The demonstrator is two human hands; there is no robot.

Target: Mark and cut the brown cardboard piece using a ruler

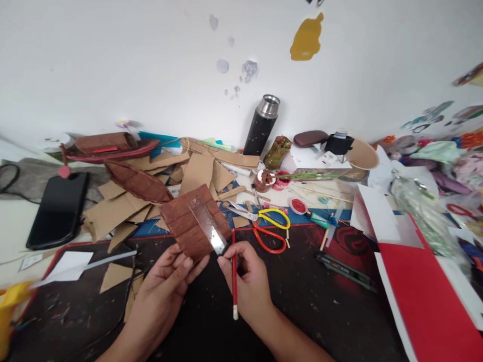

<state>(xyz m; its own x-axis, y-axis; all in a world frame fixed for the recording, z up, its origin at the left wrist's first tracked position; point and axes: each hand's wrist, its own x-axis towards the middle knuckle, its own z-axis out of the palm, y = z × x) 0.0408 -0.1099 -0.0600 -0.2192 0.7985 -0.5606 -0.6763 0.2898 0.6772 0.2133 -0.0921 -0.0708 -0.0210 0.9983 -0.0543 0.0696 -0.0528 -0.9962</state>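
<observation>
Near the middle, my left hand (169,281) grips the lower edge of a brown painted cardboard piece (181,223) marked with lines. My right hand (247,276) pinches the lower end of a clear ruler (206,223), which lies slanted across the brown piece. A red pencil (234,281) is also held in my right hand, its white end pointing down. Just beyond the hands, scissors (271,226) with yellow and red handles lie on the dark mat.
Cardboard scraps (113,211), a brown boat model (109,151) and a phone (58,208) are on the left, with a yellow glue gun (13,301). A black flask (260,128) stands behind. Rightward are a cutter (347,271) and red card (422,296).
</observation>
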